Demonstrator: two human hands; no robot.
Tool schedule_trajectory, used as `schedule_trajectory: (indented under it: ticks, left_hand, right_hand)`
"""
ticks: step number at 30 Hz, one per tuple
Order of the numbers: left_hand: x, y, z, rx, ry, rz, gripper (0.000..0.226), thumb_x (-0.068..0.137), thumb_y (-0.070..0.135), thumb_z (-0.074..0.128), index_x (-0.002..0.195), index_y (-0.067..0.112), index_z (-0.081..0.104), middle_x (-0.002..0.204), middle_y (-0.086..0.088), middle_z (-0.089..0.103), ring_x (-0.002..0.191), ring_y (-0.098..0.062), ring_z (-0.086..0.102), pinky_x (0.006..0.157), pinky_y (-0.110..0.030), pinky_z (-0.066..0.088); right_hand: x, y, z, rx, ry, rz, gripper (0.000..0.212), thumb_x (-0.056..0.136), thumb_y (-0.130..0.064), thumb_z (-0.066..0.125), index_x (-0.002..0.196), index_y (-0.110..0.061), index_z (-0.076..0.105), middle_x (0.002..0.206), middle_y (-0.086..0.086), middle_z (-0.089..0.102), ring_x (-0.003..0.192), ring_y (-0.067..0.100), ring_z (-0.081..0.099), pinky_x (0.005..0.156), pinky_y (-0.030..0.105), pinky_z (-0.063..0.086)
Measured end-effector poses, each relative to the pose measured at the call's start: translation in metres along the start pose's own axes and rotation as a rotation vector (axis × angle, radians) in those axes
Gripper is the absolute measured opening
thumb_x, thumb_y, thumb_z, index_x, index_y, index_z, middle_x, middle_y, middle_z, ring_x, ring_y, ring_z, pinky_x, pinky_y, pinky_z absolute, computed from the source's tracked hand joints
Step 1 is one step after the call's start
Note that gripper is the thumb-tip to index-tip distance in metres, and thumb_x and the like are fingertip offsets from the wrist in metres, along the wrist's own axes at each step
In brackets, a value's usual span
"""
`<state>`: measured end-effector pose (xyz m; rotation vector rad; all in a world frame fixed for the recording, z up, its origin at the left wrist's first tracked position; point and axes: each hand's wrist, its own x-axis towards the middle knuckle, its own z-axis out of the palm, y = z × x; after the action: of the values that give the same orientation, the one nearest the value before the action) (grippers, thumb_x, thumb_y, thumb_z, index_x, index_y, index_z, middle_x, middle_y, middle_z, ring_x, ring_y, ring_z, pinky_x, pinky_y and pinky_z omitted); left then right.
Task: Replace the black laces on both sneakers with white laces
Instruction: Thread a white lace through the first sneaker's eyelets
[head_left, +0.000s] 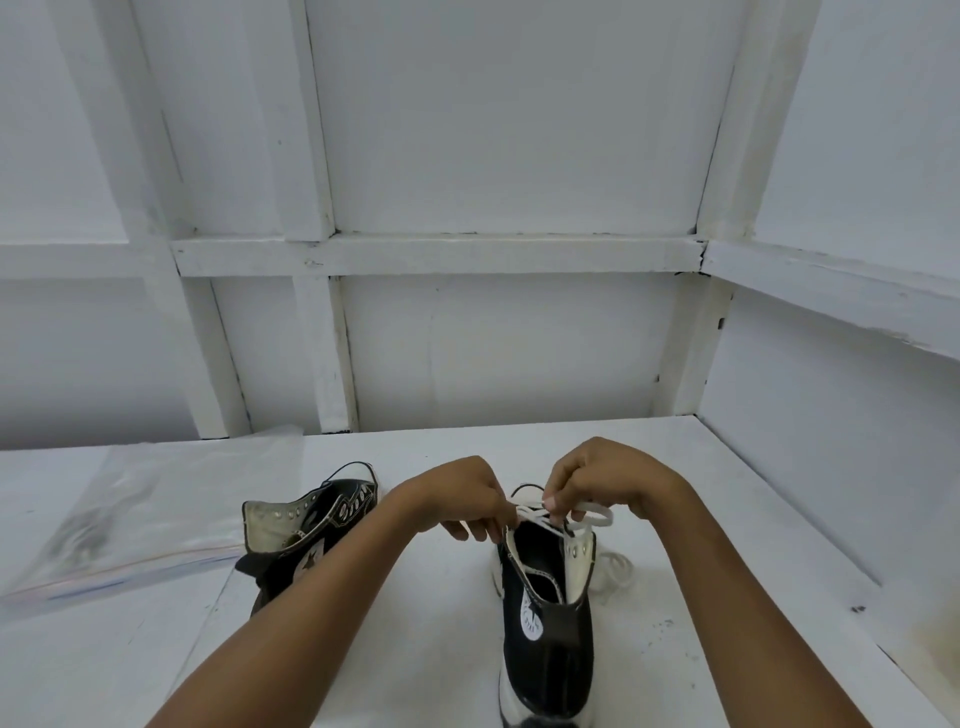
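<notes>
Near the tabletop's (727, 519) right edge, both hands pinch the white lace (592, 512) above the upright sneaker (545, 623): left hand (462, 499) and right hand (597, 478) fingertips clamped on it.

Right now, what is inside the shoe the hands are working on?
Inside the right shoe you see only its dark lining, no foot. A white lace crosses its opening, pinched by the left hand and right hand. Deeper toward the toe is hidden.

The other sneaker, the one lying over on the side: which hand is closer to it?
Left. The left hand is just right of that sneaker, apart from it. The right hand is farther right, past the laced sneaker. Both pinch the white lace.
</notes>
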<state>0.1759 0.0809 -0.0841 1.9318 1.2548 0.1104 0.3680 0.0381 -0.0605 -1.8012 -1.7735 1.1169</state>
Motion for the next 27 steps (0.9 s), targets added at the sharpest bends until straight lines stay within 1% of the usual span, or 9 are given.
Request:
schedule_trajectory:
  ticks: [3, 6, 10, 14, 17, 20, 23, 25, 27]
  left_hand:
    - [-0.001, -0.004, 0.000, -0.127, 0.002, -0.028, 0.013, 0.086, 0.013, 0.068, 0.087, 0.002, 0.075, 0.066, 0.001, 0.068, 0.062, -0.010, 0.062, 0.055, -0.020, 0.051]
    - [-0.003, -0.009, 0.001, -0.230, -0.001, -0.049, 0.009, 0.084, 0.008, 0.067, 0.078, 0.006, 0.074, 0.069, -0.003, 0.068, 0.063, -0.012, 0.063, 0.056, -0.023, 0.050]
    - [-0.003, -0.014, 0.001, -0.309, -0.010, -0.062, 0.009, 0.084, 0.007, 0.067, 0.077, 0.006, 0.073, 0.070, -0.004, 0.067, 0.063, -0.013, 0.062, 0.058, -0.025, 0.051]
    - [-0.003, -0.015, 0.002, -0.313, -0.017, -0.061, 0.009, 0.084, 0.008, 0.067, 0.078, 0.005, 0.074, 0.070, -0.004, 0.068, 0.065, -0.014, 0.063, 0.060, -0.026, 0.052]
    - [-0.003, -0.014, 0.003, -0.284, -0.038, -0.061, 0.017, 0.088, 0.016, 0.064, 0.075, 0.010, 0.073, 0.072, -0.002, 0.069, 0.069, -0.016, 0.062, 0.060, -0.025, 0.052]
    - [0.000, -0.017, 0.006, -0.258, -0.036, -0.063, 0.026, 0.093, 0.025, 0.057, 0.073, 0.017, 0.071, 0.071, 0.004, 0.069, 0.067, -0.015, 0.058, 0.059, -0.024, 0.044]
    - [-0.001, -0.021, 0.008, -0.233, -0.060, -0.022, 0.024, 0.091, 0.018, 0.056, 0.069, 0.021, 0.064, 0.064, 0.010, 0.064, 0.068, -0.014, 0.051, 0.059, -0.024, 0.037]
    - [-0.004, -0.024, 0.009, -0.239, -0.074, 0.001, 0.023, 0.091, 0.015, 0.057, 0.070, 0.021, 0.063, 0.063, 0.011, 0.063, 0.068, -0.013, 0.050, 0.060, -0.024, 0.036]
    - [-0.008, -0.025, 0.005, -0.258, -0.028, -0.005, 0.020, 0.088, 0.013, 0.057, 0.070, 0.018, 0.063, 0.065, 0.007, 0.065, 0.069, -0.014, 0.052, 0.062, -0.025, 0.037]
  right_hand:
    - [0.003, -0.003, 0.012, -0.051, 0.009, 0.045, 0.008, 0.075, -0.003, 0.071, 0.078, -0.005, 0.078, 0.065, -0.002, 0.070, 0.057, 0.006, 0.059, 0.054, 0.017, 0.044]
    - [0.008, -0.004, 0.025, -0.107, -0.004, 0.063, 0.013, 0.075, -0.008, 0.072, 0.083, 0.001, 0.077, 0.066, 0.002, 0.068, 0.060, 0.011, 0.057, 0.057, 0.021, 0.042]
    - [0.015, -0.001, 0.032, -0.142, 0.013, 0.073, 0.015, 0.074, -0.009, 0.072, 0.081, 0.004, 0.075, 0.066, 0.005, 0.065, 0.061, 0.017, 0.055, 0.059, 0.025, 0.040]
    - [0.018, 0.001, 0.034, -0.153, 0.023, 0.081, 0.014, 0.073, -0.008, 0.072, 0.078, 0.006, 0.074, 0.062, 0.004, 0.063, 0.059, 0.017, 0.054, 0.059, 0.026, 0.040]
    - [0.019, 0.000, 0.034, -0.174, 0.004, 0.074, 0.010, 0.075, -0.008, 0.071, 0.072, 0.001, 0.072, 0.059, 0.002, 0.061, 0.059, 0.017, 0.053, 0.058, 0.025, 0.039]
    - [0.020, 0.001, 0.036, -0.159, 0.009, 0.061, 0.016, 0.078, -0.012, 0.071, 0.079, 0.004, 0.073, 0.065, 0.007, 0.064, 0.062, 0.017, 0.053, 0.060, 0.026, 0.040]
    - [0.019, 0.002, 0.037, -0.135, 0.000, 0.031, 0.016, 0.081, -0.016, 0.071, 0.084, -0.001, 0.076, 0.070, 0.009, 0.068, 0.065, 0.017, 0.055, 0.062, 0.028, 0.042]
    - [0.017, 0.004, 0.036, -0.137, -0.019, 0.009, 0.011, 0.083, -0.018, 0.072, 0.081, -0.008, 0.076, 0.065, 0.004, 0.066, 0.064, 0.016, 0.054, 0.061, 0.027, 0.041]
    - [0.016, 0.006, 0.033, -0.119, -0.017, -0.017, 0.014, 0.084, -0.021, 0.072, 0.074, -0.012, 0.073, 0.062, 0.002, 0.064, 0.062, 0.015, 0.054, 0.061, 0.028, 0.041]
